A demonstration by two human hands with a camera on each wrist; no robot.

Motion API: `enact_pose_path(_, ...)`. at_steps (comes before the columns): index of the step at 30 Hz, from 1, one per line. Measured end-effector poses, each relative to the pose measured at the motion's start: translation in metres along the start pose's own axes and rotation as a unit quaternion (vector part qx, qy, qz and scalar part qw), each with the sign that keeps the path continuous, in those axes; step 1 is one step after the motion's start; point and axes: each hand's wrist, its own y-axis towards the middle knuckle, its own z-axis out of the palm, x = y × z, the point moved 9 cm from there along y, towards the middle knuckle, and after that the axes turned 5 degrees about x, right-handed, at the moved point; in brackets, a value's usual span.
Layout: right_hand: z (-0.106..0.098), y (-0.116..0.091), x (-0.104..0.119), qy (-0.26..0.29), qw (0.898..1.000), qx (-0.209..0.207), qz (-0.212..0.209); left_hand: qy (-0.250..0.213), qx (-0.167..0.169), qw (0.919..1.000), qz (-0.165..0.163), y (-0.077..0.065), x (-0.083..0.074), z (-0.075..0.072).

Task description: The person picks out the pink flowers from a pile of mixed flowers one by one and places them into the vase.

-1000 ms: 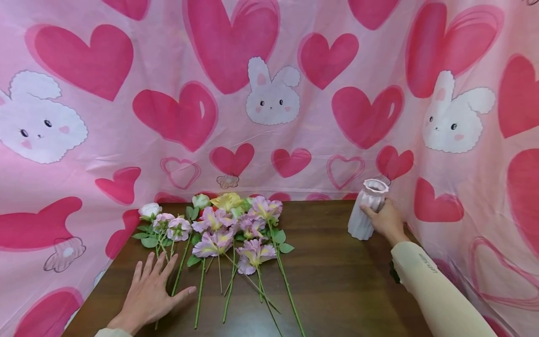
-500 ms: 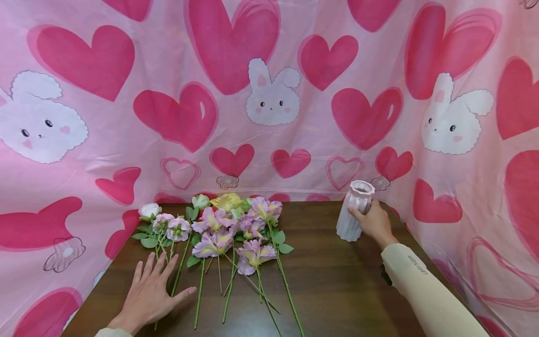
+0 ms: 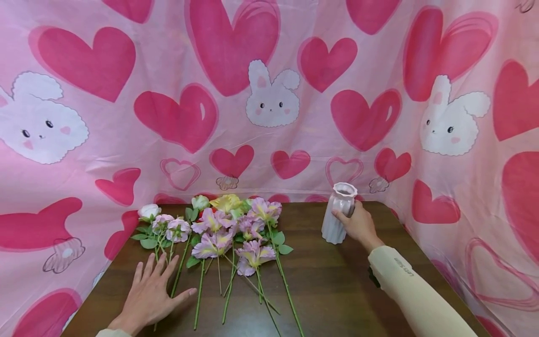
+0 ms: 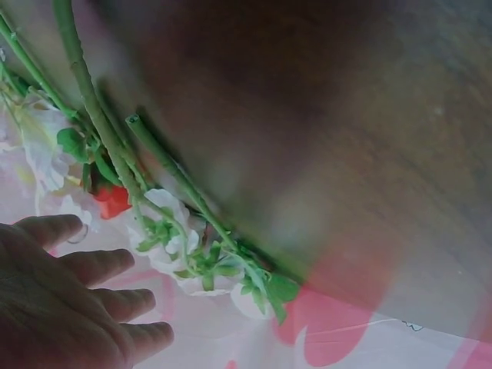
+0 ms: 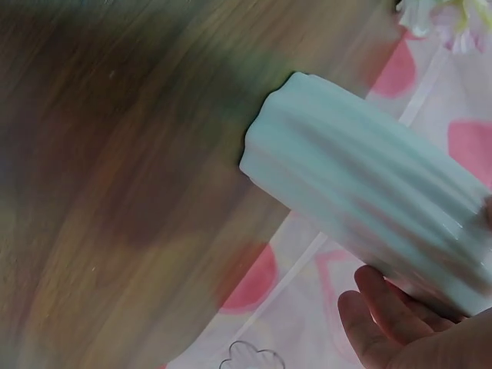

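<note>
My right hand [image 3: 360,224] grips a white fluted vase [image 3: 337,220] by its upper side, thumb across the front. The vase has a scalloped rim and stands nearly upright, tilted slightly; in the right wrist view its ribbed body [image 5: 361,184] shows, with fingers curled at its neck. My left hand [image 3: 147,292] lies spread, palm down, over the lower stems at the left. Near it are pale pink flowers [image 3: 178,229] and a white flower [image 3: 149,211]. Right of them lie lilac flowers [image 3: 254,256] with yellow centres and a yellow flower [image 3: 227,202].
The flowers lie on a dark brown wooden table [image 3: 328,290], stems toward the near edge. A pink curtain [image 3: 311,135] with hearts and rabbits encloses the table at the back and both sides. A red bloom [image 4: 112,201] shows among the flowers in the left wrist view.
My right hand has carried the vase leftward across the right part of the table, closer to the flowers. The left hand and the flowers have stayed in place.
</note>
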Motion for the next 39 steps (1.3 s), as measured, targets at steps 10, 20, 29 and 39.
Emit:
enact_pose_path(10,0.024,-0.002,0.022,0.009,1.0,0.005,-0.022,0.006,0.004,1.0,-0.003,0.0,0.001,0.001)
enact_pose_path(20,0.042,-0.008,0.041,0.015,0.999,0.013,-0.041,0.004,0.009,0.9999,-0.007,0.0,0.003,0.002)
enact_pose_path(29,0.048,-0.012,0.052,0.004,0.999,0.009,-0.052,0.005,0.012,0.9999,-0.008,-0.002,0.002,0.004)
enact_pose_path(39,0.045,-0.013,0.047,0.019,0.999,0.012,-0.038,0.001,0.003,1.0,-0.002,-0.002,0.001,0.003)
